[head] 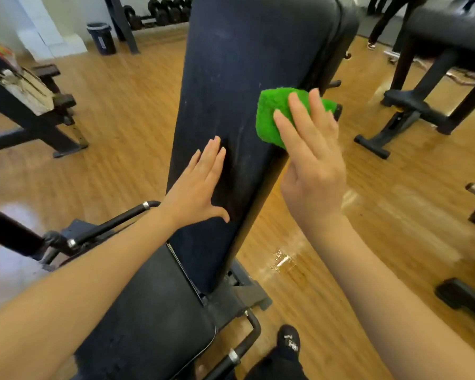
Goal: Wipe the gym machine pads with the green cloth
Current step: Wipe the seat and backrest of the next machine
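The person is standing over a black weight bench, whose long back pad (231, 105) is tilting steeply upward away from the seat pad (154, 319) below it. The right hand (310, 152) is pressing the green cloth (272, 116) against the right-hand edge of the back pad, about halfway up; its fingers are lying straight and close together over the folded cloth, and the thumb is hidden behind the palm, so whether it is gripping underneath cannot be told. The left hand (200, 185) is resting flat on the lower face of the back pad, fingers straight and pressed together, thumb spreading out to the side, holding nothing. The pad's surface is showing pale dusty smears. A dark shoe (288, 344) is standing on the wooden floor (354, 242) beside the bench frame. Far back on the left, a dark waste bin (101, 38) is sitting near the wall with a liner folding over its rim; what is inside it cannot be seen. Behind it, a row of dumbbells (167, 9) is lining a rack. Another black bench (436, 64) is standing at the upper right.
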The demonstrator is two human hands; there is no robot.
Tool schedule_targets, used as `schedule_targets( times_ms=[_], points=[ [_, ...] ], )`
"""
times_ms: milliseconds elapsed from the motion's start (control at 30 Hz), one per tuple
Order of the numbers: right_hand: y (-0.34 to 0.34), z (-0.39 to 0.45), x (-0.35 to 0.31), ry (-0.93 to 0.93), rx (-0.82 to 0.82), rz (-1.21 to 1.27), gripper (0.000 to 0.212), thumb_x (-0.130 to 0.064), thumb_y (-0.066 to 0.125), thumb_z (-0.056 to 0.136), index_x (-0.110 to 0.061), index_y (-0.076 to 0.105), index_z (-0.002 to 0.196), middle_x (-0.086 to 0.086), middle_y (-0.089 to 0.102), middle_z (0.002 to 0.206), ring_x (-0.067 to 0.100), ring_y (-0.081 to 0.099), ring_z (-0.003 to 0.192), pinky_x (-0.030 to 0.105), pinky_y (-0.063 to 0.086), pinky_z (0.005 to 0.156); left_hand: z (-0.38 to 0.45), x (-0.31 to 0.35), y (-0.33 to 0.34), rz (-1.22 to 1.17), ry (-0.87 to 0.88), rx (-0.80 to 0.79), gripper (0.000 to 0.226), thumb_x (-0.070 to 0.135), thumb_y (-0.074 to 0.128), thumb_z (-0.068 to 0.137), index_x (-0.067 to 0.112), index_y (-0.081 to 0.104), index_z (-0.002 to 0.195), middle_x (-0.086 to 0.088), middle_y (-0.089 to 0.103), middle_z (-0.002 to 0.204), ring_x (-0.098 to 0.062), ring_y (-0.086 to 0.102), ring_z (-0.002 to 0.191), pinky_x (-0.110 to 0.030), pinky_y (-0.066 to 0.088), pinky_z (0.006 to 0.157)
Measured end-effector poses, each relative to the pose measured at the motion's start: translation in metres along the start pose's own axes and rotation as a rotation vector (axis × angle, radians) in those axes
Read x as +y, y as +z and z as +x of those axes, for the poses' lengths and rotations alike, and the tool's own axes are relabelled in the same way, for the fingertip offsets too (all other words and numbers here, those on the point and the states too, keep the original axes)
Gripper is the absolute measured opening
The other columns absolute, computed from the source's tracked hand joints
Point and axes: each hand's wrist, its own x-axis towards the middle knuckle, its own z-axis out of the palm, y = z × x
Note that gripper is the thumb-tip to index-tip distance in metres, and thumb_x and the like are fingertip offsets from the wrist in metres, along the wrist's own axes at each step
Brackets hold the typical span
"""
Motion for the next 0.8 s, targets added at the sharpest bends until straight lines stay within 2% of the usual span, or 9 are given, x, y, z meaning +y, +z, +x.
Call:
schedule_targets(
  times_ms=[100, 200, 267, 400, 467, 567, 700, 800],
  points=[
    [0.023, 0.000, 0.004, -0.064, -0.110, -0.185, 0.036, 0.005, 0.051, 0.088, -0.003, 0.060, 0.121, 0.016, 0.053, 0.133, 0.037, 0.035, 0.131, 0.044, 0.022, 0.111, 0.005, 0.000, -0.006, 0.010, -0.011, -0.083, 0.143, 0.064, 0.079, 0.055, -0.004, -0.007, 0.146, -0.017, -0.013, 0.153, -0.027, -0.009, 0.143, -0.042, 0.006, 0.116],
    [0.030, -0.008, 0.011, -0.165, -0.144, -0.225, 0.033, 0.002, 0.055, 0.089, -0.005, 0.060, 0.121, 0.012, 0.055, 0.131, 0.031, 0.034, 0.130, 0.042, 0.023, 0.110, 0.004, -0.003, -0.007, 0.036, -0.004, -0.064, 0.142, 0.065, 0.079, 0.054, -0.003, -0.004, 0.147, -0.019, -0.005, 0.153, -0.029, -0.001, 0.144, -0.044, 0.012, 0.115],
    [0.028, -0.006, 0.015, -0.226, -0.161, -0.201, 0.029, 0.001, 0.049, 0.093, -0.005, 0.063, 0.118, 0.011, 0.058, 0.128, 0.029, 0.037, 0.129, 0.040, 0.025, 0.109, 0.006, -0.005, -0.009, 0.030, -0.009, -0.035, 0.141, 0.064, 0.081, 0.052, 0.000, 0.001, 0.148, -0.019, -0.001, 0.153, -0.029, 0.003, 0.144, -0.045, 0.014, 0.114],
    [0.018, -0.001, 0.021, -0.354, -0.258, -0.149, 0.035, -0.005, 0.034, 0.100, -0.006, 0.066, 0.114, 0.010, 0.061, 0.125, 0.028, 0.044, 0.126, 0.040, 0.030, 0.106, 0.020, -0.005, -0.023, 0.028, -0.006, -0.058, 0.142, 0.061, 0.081, 0.055, 0.001, -0.012, 0.145, -0.014, -0.014, 0.152, -0.025, -0.012, 0.143, -0.041, 0.005, 0.117],
    [0.014, 0.007, 0.028, -0.444, -0.297, -0.180, 0.034, -0.007, 0.036, 0.100, -0.008, 0.066, 0.115, 0.009, 0.061, 0.125, 0.028, 0.047, 0.125, 0.040, 0.030, 0.106, 0.025, -0.004, -0.028, 0.015, 0.010, -0.087, 0.140, 0.061, 0.080, 0.058, 0.004, -0.016, 0.142, -0.011, -0.022, 0.150, -0.023, -0.019, 0.141, -0.038, 0.000, 0.117],
    [0.009, 0.030, 0.036, -0.499, -0.218, -0.208, 0.027, -0.005, 0.045, 0.097, -0.010, 0.068, 0.111, 0.008, 0.063, 0.122, 0.029, 0.050, 0.123, 0.042, 0.030, 0.106, 0.024, -0.004, -0.029, 0.010, 0.005, -0.117, 0.138, 0.062, 0.078, 0.060, 0.005, -0.019, 0.141, -0.010, -0.026, 0.149, -0.022, -0.022, 0.140, -0.036, -0.003, 0.117],
    [0.006, 0.073, 0.040, -0.356, -0.021, -0.241, 0.022, -0.004, 0.052, 0.094, -0.008, 0.069, 0.107, 0.009, 0.064, 0.120, 0.033, 0.049, 0.122, 0.046, 0.029, 0.105, 0.026, -0.005, -0.030, 0.006, 0.008, -0.145, 0.133, 0.063, 0.074, 0.065, 0.008, -0.022, 0.139, -0.009, -0.030, 0.147, -0.021, -0.026, 0.138, -0.034, -0.006, 0.116],
    [0.011, 0.078, 0.034, -0.265, -0.004, -0.284, 0.022, -0.004, 0.056, 0.090, -0.008, 0.068, 0.108, 0.009, 0.062, 0.122, 0.032, 0.046, 0.125, 0.044, 0.026, 0.107, 0.027, -0.005, -0.031, 0.000, 0.001, -0.177, 0.131, 0.065, 0.070, 0.069, 0.009, -0.028, 0.136, -0.007, -0.036, 0.144, -0.019, -0.032, 0.135, -0.032, -0.010, 0.115]
  ],
)
